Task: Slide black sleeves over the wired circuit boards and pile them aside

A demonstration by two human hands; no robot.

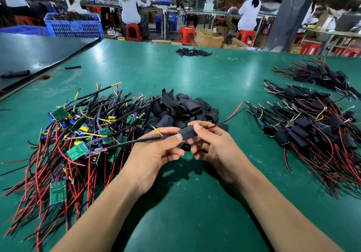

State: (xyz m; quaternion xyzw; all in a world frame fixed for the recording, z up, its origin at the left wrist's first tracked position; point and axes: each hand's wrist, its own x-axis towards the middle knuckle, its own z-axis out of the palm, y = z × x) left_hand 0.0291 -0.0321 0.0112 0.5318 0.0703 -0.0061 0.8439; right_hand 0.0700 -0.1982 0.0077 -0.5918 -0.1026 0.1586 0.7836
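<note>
Right now the left hand [158,150] is pinching the near end of a flattened black tubular sleeve [188,133] between thumb and fingers, closed on it where a thick black cable and thin yellow and blue wires are coming out. Opposite it, the right hand [213,144] is gripping the far end of the same sleeve, thumb on top and fingers curled beneath, while a red-and-black wire pair [226,117] is trailing out past it toward the upper right. The board inside is not showing, so the sleeve appears to be fully or almost fully over it; I cannot tell how much sliding is left. Both forearms are reaching in from the bottom edge, wrists bent inward, and the piece is being held just above the green table mat [195,203].

Just beyond the hands, a heap of loose empty black sleeves [183,107] is lying at the centre. To the left, a big tangle of bare green circuit boards with red, black and yellow wires [78,134] is waiting, which I judge to be most of the work remaining. To the right, a pile of sleeved boards with their leads [310,130] is sitting well apart, with a smaller one [320,74] behind it: a fair share looks done.
</note>
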